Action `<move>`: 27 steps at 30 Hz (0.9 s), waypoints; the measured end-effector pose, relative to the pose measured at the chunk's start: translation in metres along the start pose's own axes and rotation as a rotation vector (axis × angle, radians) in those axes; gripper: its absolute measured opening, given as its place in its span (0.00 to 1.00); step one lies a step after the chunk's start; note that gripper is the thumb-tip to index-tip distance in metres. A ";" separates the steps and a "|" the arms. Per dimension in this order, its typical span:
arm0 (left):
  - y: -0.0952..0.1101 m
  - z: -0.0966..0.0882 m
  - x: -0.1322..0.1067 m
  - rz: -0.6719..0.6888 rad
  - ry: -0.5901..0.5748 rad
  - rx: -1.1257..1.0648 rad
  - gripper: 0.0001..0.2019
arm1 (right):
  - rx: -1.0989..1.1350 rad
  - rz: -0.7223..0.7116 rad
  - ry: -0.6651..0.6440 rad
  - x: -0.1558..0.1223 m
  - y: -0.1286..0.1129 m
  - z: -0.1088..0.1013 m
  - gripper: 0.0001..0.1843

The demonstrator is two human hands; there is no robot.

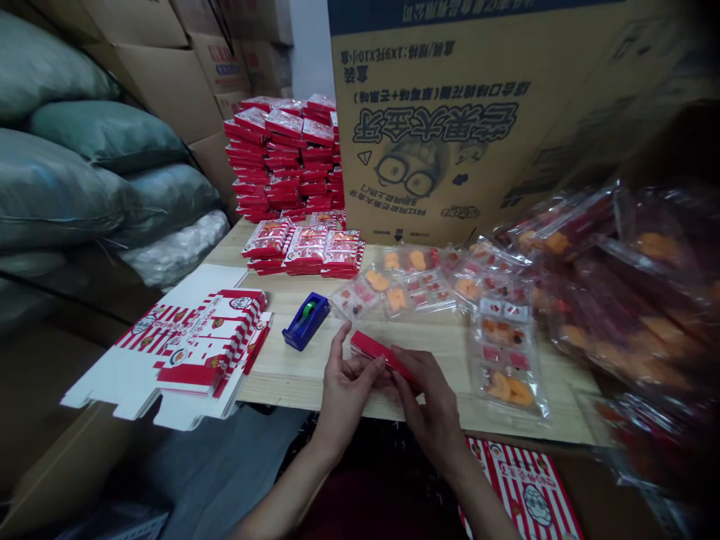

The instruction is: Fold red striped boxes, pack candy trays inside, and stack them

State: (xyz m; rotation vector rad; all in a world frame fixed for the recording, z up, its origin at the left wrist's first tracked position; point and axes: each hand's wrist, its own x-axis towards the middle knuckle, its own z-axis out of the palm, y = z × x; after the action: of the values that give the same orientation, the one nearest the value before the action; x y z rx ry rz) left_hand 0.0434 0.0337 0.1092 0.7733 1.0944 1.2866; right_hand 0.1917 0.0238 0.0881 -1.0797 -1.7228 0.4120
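A slim red box (376, 346) is held up over the table's front edge between both of my hands. My left hand (346, 382) grips its left end, with the thumb along the near side and the index finger raised. My right hand (430, 394) closes round the right end, fingers on the top and near side. The hands hide much of the box. Just beyond my left hand stands a blue tape dispenser (305, 321) with a green roll. Clear packs of orange and red candy (413, 289) lie beyond my hands, and another pack (505, 360) lies to the right.
Flat red-and-white striped cartons (211, 341) are stacked at the left. Filled red boxes (281, 154) are piled at the back beside a large brown carton (427, 135). Many clear packs (635, 285) heap up at the right. Stuffed sacks (56, 180) line the left side.
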 end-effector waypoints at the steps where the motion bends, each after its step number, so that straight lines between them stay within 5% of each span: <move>1: -0.001 -0.001 0.000 -0.006 -0.004 0.005 0.50 | -0.015 -0.035 -0.040 0.001 0.001 -0.003 0.22; 10: -0.023 -0.029 0.028 0.065 -0.112 0.213 0.26 | 0.041 -0.028 -0.067 0.008 0.008 -0.009 0.24; 15: 0.007 -0.058 0.004 -0.148 -0.248 0.169 0.31 | -0.035 -0.132 -0.001 -0.023 0.005 0.003 0.26; 21: 0.035 -0.077 -0.027 -0.188 -0.086 0.183 0.23 | -0.043 -0.502 -0.238 -0.030 -0.010 0.022 0.30; 24: 0.050 -0.083 -0.013 -0.116 -0.054 0.107 0.22 | -0.130 -0.571 -0.203 -0.009 -0.018 0.026 0.32; 27: 0.066 -0.088 0.031 0.048 0.019 0.087 0.26 | -0.201 -0.484 -0.065 0.005 -0.020 0.027 0.35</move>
State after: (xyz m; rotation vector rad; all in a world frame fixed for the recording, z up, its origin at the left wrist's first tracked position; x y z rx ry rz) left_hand -0.0642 0.0635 0.1349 0.8585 1.1591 1.2954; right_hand 0.1585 0.0229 0.0933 -0.7525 -2.0405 -0.0326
